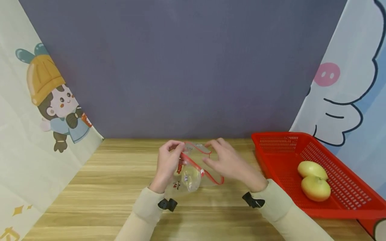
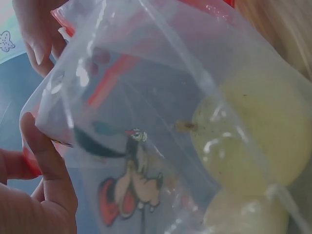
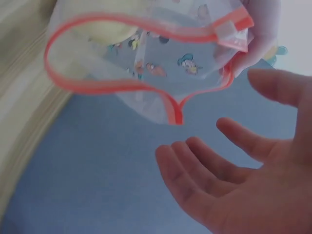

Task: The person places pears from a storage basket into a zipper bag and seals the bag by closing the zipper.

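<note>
Over the table, a clear zip bag [image 1: 196, 179] with cartoon prints is held up, its red-edged mouth gaping toward the right. My left hand [image 1: 169, 160] pinches one side of the red zip edge [image 1: 193, 163] between thumb and fingers. A white slider [image 3: 225, 30] sits on that edge. Inside the bag lie pale yellow pears; the left wrist view shows one round pear [image 2: 253, 136] with a brown stem and part of another pear [image 2: 243, 217] below it. My right hand [image 1: 227, 162] is beside the mouth, fingers spread and relaxed, with nothing in its grasp.
A red plastic basket [image 1: 271, 170] stands at the right of the wooden table [image 1: 120, 201]. Two yellow pears [image 1: 315, 188] lie in it, against each other. A grey-blue panel [image 1: 193, 67] rises behind the table, with cartoon-printed sheets on both sides.
</note>
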